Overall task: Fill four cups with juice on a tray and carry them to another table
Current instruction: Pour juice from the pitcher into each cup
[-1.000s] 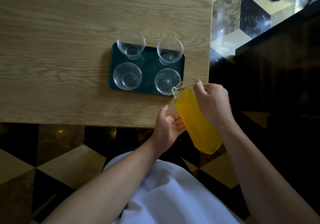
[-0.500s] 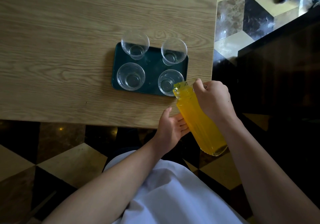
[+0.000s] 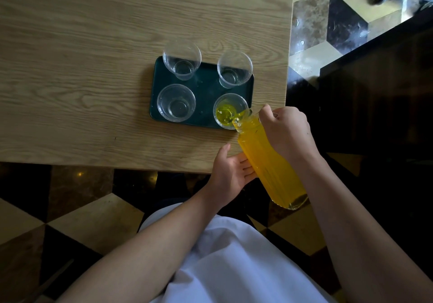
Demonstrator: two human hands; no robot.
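On the pale wood-grain table (image 3: 93, 44) sits the dark green rectangular tray (image 3: 206, 91) carrying four clear, thin-walled plastic cups; the near-left cup (image 3: 176, 102) and both far ones are dry and look light enough to tip at a nudge. The near-right cup (image 3: 230, 111) holds a first splash of juice. My left hand (image 3: 230, 173) lies flat-fingered against the side of the tall ribbed clear pitcher of orange juice (image 3: 269, 162), steadying what I judge a heavy, slick load. My right hand (image 3: 287, 131) is wrapped around the handle near the rim, tilting the spout over that cup.
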